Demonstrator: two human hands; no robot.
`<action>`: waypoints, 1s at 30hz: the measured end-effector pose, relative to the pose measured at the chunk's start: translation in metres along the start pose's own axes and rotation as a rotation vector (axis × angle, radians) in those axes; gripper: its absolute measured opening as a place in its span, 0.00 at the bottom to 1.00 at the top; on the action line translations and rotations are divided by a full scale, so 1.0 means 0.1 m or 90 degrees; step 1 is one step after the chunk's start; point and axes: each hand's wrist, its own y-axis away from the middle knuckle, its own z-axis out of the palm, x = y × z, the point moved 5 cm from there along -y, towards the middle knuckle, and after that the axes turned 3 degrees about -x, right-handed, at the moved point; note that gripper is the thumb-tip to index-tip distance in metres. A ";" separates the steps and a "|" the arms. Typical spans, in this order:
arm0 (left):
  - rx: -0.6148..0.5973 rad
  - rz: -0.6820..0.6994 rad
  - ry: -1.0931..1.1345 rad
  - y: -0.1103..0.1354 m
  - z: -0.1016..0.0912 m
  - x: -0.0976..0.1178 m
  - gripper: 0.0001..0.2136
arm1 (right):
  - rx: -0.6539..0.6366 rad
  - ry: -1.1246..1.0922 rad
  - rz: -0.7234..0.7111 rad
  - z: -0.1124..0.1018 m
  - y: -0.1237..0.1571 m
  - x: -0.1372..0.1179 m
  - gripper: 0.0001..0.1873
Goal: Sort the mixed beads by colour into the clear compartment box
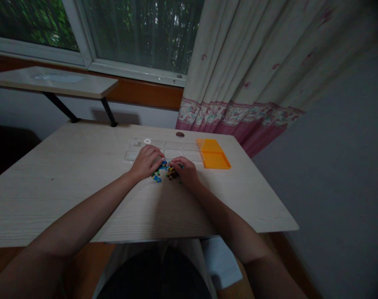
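A small heap of tiny coloured pieces (164, 171), blue, green, yellow and dark, lies on the pale wooden table (83, 187). My left hand (146, 161) rests palm down at the heap's left edge, fingers curled over the pieces. My right hand (185, 169) sits at the heap's right edge with its fingertips pinched together among the pieces. What either hand grips is too small to make out. Just behind the hands lies a clear plastic compartment box (173, 146), and its orange lid (214, 154) lies open to the right.
A round cable hole (180, 134) is in the table near its far edge. A narrow shelf on black brackets (52, 81) juts out at the back left under the window. A flowered curtain (254, 83) hangs at the right, beside a grey wall.
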 end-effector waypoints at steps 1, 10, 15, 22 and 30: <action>-0.025 0.023 0.005 0.00 0.02 0.04 0.12 | 0.000 -0.019 0.005 0.00 0.00 0.01 0.11; -0.098 0.103 -0.011 0.01 0.05 0.18 0.14 | -0.038 -0.084 0.016 0.10 0.00 0.11 0.16; -0.081 0.113 -0.023 0.01 0.05 0.18 0.13 | -0.017 -0.066 -0.031 0.08 0.00 0.04 0.16; -0.073 0.112 -0.029 0.02 0.04 0.15 0.12 | 0.004 -0.010 -0.075 0.05 0.00 0.01 0.17; 0.003 0.004 -0.040 0.01 -0.01 0.02 0.12 | -0.001 0.147 -0.150 0.04 0.01 -0.07 0.12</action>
